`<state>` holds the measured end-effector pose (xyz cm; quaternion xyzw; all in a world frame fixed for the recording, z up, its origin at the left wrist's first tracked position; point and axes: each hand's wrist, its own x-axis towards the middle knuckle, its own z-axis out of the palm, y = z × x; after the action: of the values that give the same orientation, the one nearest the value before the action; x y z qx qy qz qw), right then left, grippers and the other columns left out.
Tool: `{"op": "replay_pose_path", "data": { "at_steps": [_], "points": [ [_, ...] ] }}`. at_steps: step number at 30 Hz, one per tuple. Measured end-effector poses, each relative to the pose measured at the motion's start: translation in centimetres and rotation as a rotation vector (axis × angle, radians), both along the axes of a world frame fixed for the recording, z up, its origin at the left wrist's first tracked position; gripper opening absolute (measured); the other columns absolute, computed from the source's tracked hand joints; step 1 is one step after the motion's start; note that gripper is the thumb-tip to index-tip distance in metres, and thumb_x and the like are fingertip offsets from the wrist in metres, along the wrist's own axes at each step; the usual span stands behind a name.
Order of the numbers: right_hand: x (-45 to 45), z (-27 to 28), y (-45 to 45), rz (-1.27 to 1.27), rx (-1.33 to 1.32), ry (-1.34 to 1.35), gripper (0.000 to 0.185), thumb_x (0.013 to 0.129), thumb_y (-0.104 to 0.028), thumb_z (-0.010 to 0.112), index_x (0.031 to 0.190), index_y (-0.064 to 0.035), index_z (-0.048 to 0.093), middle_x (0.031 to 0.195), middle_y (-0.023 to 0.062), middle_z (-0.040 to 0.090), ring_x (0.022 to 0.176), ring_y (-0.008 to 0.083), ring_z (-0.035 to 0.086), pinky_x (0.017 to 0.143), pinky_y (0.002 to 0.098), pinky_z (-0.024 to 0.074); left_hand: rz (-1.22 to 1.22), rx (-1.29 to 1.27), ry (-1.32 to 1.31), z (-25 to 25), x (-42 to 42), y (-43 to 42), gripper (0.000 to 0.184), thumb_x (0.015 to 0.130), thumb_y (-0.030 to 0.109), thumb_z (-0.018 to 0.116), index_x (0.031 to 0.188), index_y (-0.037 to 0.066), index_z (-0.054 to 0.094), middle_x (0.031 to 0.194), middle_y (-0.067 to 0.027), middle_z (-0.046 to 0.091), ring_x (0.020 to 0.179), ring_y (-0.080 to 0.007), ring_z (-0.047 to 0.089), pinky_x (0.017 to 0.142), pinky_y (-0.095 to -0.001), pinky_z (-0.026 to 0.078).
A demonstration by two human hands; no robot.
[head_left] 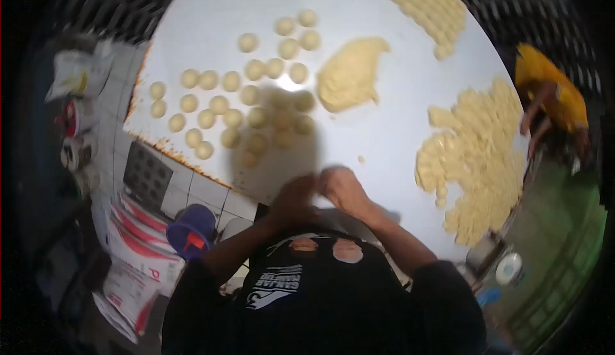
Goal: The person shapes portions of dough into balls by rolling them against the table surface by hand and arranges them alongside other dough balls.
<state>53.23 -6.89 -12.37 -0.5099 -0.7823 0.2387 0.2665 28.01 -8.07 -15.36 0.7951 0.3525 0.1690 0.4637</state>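
Note:
At the near edge of the white table (359, 143), my left hand (295, 196) and my right hand (344, 189) are close together, in front of my body. The fingers of my right hand are curled in; whatever they may hold is hidden. Shadow and blur hide the fingers of my left hand. Beyond them lie several round dough balls (219, 105), spread over the left half of the table. A large smooth lump of pale yellow dough (349, 76) rests past my right hand. A small dough scrap (361, 159) lies nearby.
Many cut dough pieces (477, 156) are heaped on the right. Rows of shaped dough (426, 6) fill the far right edge. Another person in a yellow top (557, 86) is at the right side. Below the left edge stand a blue bucket (192, 227) and red-and-white sacks (144, 259).

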Motion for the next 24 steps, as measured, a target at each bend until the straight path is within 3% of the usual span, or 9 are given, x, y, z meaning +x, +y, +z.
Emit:
{"op": "replay_pose_path", "data": {
  "at_steps": [1,3,5,8,10,13,20,21,24],
  "points": [
    [1.8,0.1,-3.3,0.211,-0.006,-0.034,0.023,0.091,-0.026,0.08,0.103,-0.009,0.07,0.107,0.0162,0.068,0.101,0.0371,0.066,0.089,0.0502,0.0529,0.01,0.04,0.071,-0.9,-2.0,-1.2,0.076,0.092,0.033,0.08,0.154,-0.002,0.051,0.151,-0.024,0.059,0.142,-0.0453,0.053,0.122,-0.0532,0.04],
    [3.4,-4.9,-5.8,0.09,-0.348,-0.218,0.022,0.088,-0.03,0.081,0.098,-0.0132,0.071,0.112,0.0129,0.066,0.106,0.0366,0.062,0.088,0.0473,0.051,0.004,0.092,0.125,-1.9,-4.5,-1.2,0.074,0.093,0.026,0.08,0.154,-0.002,0.05,0.151,-0.0246,0.058,0.14,-0.0451,0.053,0.119,-0.054,0.041],
    [-0.1,-2.3,-3.0,-0.237,0.016,-0.084,0.02,0.087,-0.031,0.083,0.095,-0.0146,0.073,0.103,0.0093,0.068,0.1,0.0337,0.064,0.085,0.0482,0.0509,-0.027,0.089,0.156,-1.0,-2.8,0.4,0.073,0.092,0.024,0.08,0.154,-0.002,0.05,0.151,-0.0246,0.058,0.138,-0.045,0.055,0.118,-0.054,0.042],
    [-0.8,-6.0,-8.3,-0.165,0.029,-0.14,0.023,0.092,-0.035,0.077,0.096,-0.0133,0.07,0.112,0.0082,0.067,0.11,0.0324,0.062,0.093,0.0463,0.0494,0.012,0.201,0.164,-0.9,-1.7,1.1,0.075,0.091,0.02,0.082,0.155,-0.001,0.049,0.151,-0.0248,0.058,0.136,-0.0445,0.056,0.115,-0.0539,0.043],
    [3.9,-6.7,-11.8,-0.126,-0.127,0.154,0.028,0.089,-0.037,0.079,0.096,-0.0118,0.07,0.109,0.0093,0.069,0.106,0.0342,0.065,0.095,0.0495,0.0496,0.04,0.289,0.197,0.0,-1.0,0.5,0.074,0.092,0.023,0.081,0.155,0.001,0.05,0.149,-0.0229,0.058,0.133,-0.0427,0.056,0.113,-0.0535,0.043],
    [3.0,-4.1,-6.5,-0.246,-0.051,-0.194,0.026,0.082,-0.025,0.087,0.094,-0.0132,0.067,0.105,0.0106,0.069,0.102,0.0334,0.066,0.092,0.0502,0.0533,0.096,0.402,0.263,0.1,0.5,-0.2,0.074,0.094,0.031,0.079,0.156,0.002,0.049,0.149,-0.0203,0.057,0.135,-0.0415,0.053,0.116,-0.0527,0.04],
    [6.8,-7.9,-10.7,-0.086,0.08,-0.046,0.023,0.084,-0.024,0.084,0.088,-0.0098,0.066,0.107,0.0125,0.069,0.105,0.0332,0.066,0.084,0.0495,0.056,0.082,0.505,0.342,-0.7,0.6,0.0,0.073,0.094,0.037,0.079,0.153,0.004,0.052,0.15,-0.0173,0.055,0.136,-0.04,0.05,0.115,-0.0531,0.041],
    [5.8,-3.1,-6.9,-0.064,-0.427,-0.517,0.023,0.082,-0.02,0.086,0.086,-0.0094,0.067,0.099,0.0101,0.069,0.097,0.0312,0.068,0.084,0.0495,0.0562,0.077,0.463,0.348,-0.7,0.1,-1.0,0.073,0.094,0.037,0.079,0.153,0.004,0.052,0.15,-0.0173,0.055,0.136,-0.04,0.05,0.115,-0.0531,0.041],
    [2.5,-4.7,-7.3,-0.522,0.146,-0.151,0.02,0.086,-0.021,0.082,0.082,-0.0124,0.064,0.086,0.0072,0.065,0.094,0.0304,0.064,0.086,0.0463,0.0504,0.072,0.488,0.307,0.1,0.7,0.1,0.073,0.093,0.035,0.078,0.154,0.004,0.051,0.151,-0.0165,0.054,0.139,-0.0396,0.049,0.118,-0.0523,0.039]
  ]
}}
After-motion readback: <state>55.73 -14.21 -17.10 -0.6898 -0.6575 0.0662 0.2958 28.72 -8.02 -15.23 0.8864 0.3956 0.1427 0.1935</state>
